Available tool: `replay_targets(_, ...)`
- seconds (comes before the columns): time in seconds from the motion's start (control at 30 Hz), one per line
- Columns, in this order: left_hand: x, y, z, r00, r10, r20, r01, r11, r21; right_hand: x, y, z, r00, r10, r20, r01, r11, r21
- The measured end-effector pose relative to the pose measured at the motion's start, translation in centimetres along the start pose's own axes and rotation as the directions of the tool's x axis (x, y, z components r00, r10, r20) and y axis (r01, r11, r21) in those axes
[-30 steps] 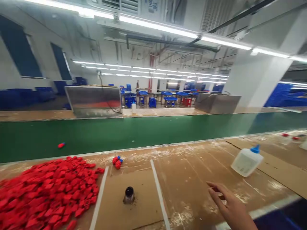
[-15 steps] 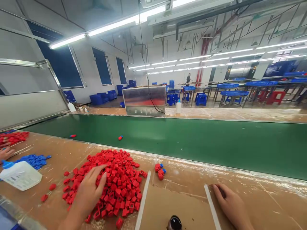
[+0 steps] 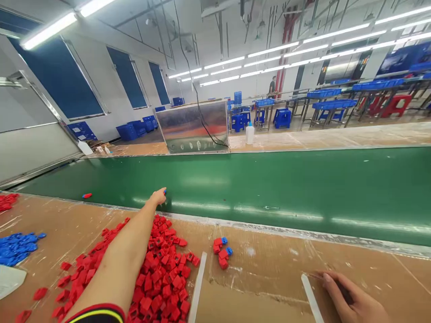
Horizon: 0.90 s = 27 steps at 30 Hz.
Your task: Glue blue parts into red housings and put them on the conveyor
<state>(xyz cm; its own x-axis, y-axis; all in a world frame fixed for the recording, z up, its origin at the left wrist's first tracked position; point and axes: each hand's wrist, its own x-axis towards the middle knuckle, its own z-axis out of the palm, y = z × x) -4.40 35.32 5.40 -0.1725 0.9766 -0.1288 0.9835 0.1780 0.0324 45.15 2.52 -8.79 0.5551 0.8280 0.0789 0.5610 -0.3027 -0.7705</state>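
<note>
My left hand (image 3: 158,197) is stretched out over the green conveyor belt (image 3: 269,188). Its fingers are closed on a small red and blue plastic piece (image 3: 164,192), mostly hidden by the hand. Under my left forearm lies a heap of red plastic cube-like parts (image 3: 164,269). My right hand (image 3: 357,298) rests on the brown bench, beside a white strip (image 3: 311,296). Its thumb and fingertips come together; what is between them, if anything, cannot be made out. Several joined red and blue pieces (image 3: 222,253) lie between the heap and the white strip.
Another red and blue piece (image 3: 87,195) lies on the belt at left. Blue parts (image 3: 16,246) and a partly visible whitish bottle (image 3: 10,280) are on the bench's left side. Across the belt stand a metal box (image 3: 195,128) and a white bottle (image 3: 249,133). A person (image 3: 272,86) is far back.
My left hand has gone from the red heap forward to the belt and taken hold of the red and blue piece there. The view has shifted; my right hand stays by the white strip.
</note>
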Motion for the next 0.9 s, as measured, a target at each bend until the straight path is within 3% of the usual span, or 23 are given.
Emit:
replay_targets(0.17, -1.5, 0.8, 1.1, 0.997, 0.072, 0.033, -0.072, 0.997, -0.012, -0.2, -0.8, -0.5, 0.998, 0.034, 0.049, -0.032, 0.999, -0.037)
replay_targets(0.37, -6.8, 3.0, -0.8, 0.971, 0.240, -0.019, -0.240, 0.961, -0.140, 0.1, 0.2, -0.3, 0.997, -0.043, 0.056, 0.044, 0.999, -0.023)
replay_targets(0.47, -11.1, 6.3, -1.1, 0.916, 0.402, 0.014, -0.384, 0.886, -0.260, 0.1, 0.1, 0.2, 0.994, -0.096, 0.045, 0.096, 0.995, 0.017)
replay_targets(0.53, -14.9, 9.3, -0.7, 0.847, 0.528, 0.064, -0.471, 0.801, -0.370, -0.3, -1.7, 0.3, 0.981, -0.189, 0.031, 0.186, 0.979, 0.088)
replay_targets(0.6, -19.2, 12.5, -0.1, 0.762, 0.637, 0.119, -0.508, 0.701, -0.501, -1.2, -4.9, 0.1, 0.919, -0.392, 0.030, 0.382, 0.910, 0.162)
replay_targets(0.7, -25.2, 16.9, 0.8, 0.611, 0.773, 0.171, -0.475, 0.531, -0.701, -3.0, -10.8, -0.8, 0.692, -0.721, 0.041, 0.711, 0.690, 0.137)
replay_targets(0.77, -28.4, 19.0, 1.4, 0.520, 0.840, 0.155, -0.420, 0.409, -0.810, -4.2, -13.7, -1.8, 0.573, -0.819, 0.029, 0.816, 0.574, 0.064)
replay_targets(0.83, -30.8, 20.2, 1.8, 0.465, 0.878, 0.113, -0.355, 0.301, -0.885, -5.3, -15.1, -3.0, 0.510, -0.860, 0.004, 0.860, 0.510, 0.003)
replay_targets(0.9, -32.6, 20.6, 2.0, 0.434, 0.897, 0.079, -0.294, 0.225, -0.929, -6.4, -15.3, -4.2, 0.481, -0.877, -0.023, 0.876, 0.481, -0.032)
